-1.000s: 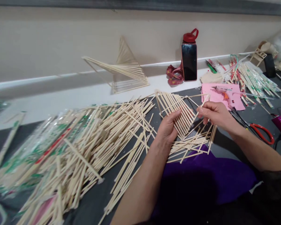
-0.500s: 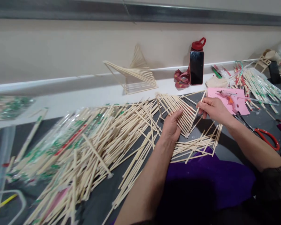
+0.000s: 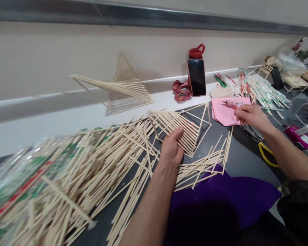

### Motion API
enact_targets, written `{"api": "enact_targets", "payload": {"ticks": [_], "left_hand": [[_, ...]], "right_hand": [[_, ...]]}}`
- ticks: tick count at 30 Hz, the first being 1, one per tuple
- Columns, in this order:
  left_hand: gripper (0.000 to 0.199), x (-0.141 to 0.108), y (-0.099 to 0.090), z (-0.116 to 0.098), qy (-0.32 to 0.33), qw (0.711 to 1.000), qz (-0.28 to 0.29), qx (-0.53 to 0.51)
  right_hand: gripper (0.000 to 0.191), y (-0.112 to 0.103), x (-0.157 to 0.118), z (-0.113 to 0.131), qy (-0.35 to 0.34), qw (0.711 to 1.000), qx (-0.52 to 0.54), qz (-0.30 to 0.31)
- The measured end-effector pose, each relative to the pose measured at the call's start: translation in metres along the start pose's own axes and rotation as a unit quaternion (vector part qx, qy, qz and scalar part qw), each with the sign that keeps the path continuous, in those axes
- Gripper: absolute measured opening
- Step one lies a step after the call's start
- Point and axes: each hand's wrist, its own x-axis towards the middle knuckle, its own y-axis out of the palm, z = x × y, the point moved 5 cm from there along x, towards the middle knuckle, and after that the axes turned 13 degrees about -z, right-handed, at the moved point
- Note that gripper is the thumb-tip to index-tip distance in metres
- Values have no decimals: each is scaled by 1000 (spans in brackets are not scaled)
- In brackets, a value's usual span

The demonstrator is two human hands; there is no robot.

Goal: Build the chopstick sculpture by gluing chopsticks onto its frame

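Observation:
My left hand (image 3: 172,145) is closed on a twisted frame of thin wooden sticks (image 3: 187,131), thumb over its slanted row of sticks. At the frame's right end, sticks form an open triangle. My right hand (image 3: 250,115), fingers curled, is around the handle of a hot glue gun (image 3: 232,104), which lies over pink paper (image 3: 220,115); most of the handle is hidden by the hand. Below the frame lie loose sticks (image 3: 205,164), and a large pile of sticks (image 3: 100,171) spreads to the left of my left hand.
A similar finished-looking stick frame (image 3: 120,89) stands against the wall. Beside it are a phone (image 3: 197,77) leaning on a red-capped bottle (image 3: 196,51), and a dark red strap (image 3: 181,90). Wrapped chopsticks (image 3: 265,90), yellow-looped scissors (image 3: 268,155) and purple cloth (image 3: 246,191) lie around.
My right hand has left the stick at the frame's right end and moved right onto the glue gun. My left hand still holds the frame. The view has swung right.

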Motion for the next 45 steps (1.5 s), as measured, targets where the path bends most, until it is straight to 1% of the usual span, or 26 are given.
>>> {"api": "enact_targets", "payload": {"ticks": [2,4,6,7,9,10,12,14,15,17,18,21,24,28,30,34,37,40,45], "left_hand": [[18,-1,1,-1,-3,1000,1,1],[18,-1,1,-1,-3,1000,-3,3],[16,0,1,-2,-1,1000,-8,7],[15,0,1,-2,0,1000,-8,9],[14,1,0,-2,1,1000,-7,15],[15,2,0,-2,1,1000,-6,17],[16,3,-1,-2,0,1000,-8,18],[18,3,-2,-2,-2,1000,-9,15],[19,3,-2,-2,-3,1000,-7,15],[19,2,-1,-2,-4,1000,-1,17],[18,2,-1,-2,-3,1000,1,20],[13,1,1,-3,1,1000,3,28],[11,1,1,-4,5,1000,-7,30],[12,0,1,-5,4,999,-10,32],[12,0,2,-6,2,999,-10,35],[10,-1,1,-6,3,999,-17,38],[9,0,1,-6,0,999,-10,37],[9,1,1,-5,-4,1000,-5,30],[12,1,-1,-2,7,1000,-8,7]], "right_hand": [[24,-25,16,-22,3,995,-89,-54],[27,-37,30,-38,-8,975,-211,-65],[29,-39,40,-49,-18,948,-311,-61],[29,-35,44,-54,-10,938,-345,-45],[28,-25,49,-62,21,932,-361,-12],[28,-20,52,-64,34,937,-349,-7],[30,-13,56,-66,61,956,-286,-23],[30,-8,58,-70,122,982,-140,-43],[27,-7,59,-72,158,985,-52,-48],[20,-4,57,-74,215,971,93,-43],[16,-4,56,-72,229,963,138,-36],[13,-3,51,-66,246,949,194,-9],[12,0,45,-63,272,933,236,23],[19,8,33,-66,344,881,314,88],[17,9,30,-67,354,867,339,91],[14,10,26,-68,356,866,339,92],[18,12,26,-70,348,882,305,87],[17,12,29,-74,327,904,265,71],[15,13,26,-77,323,915,231,68]]}}
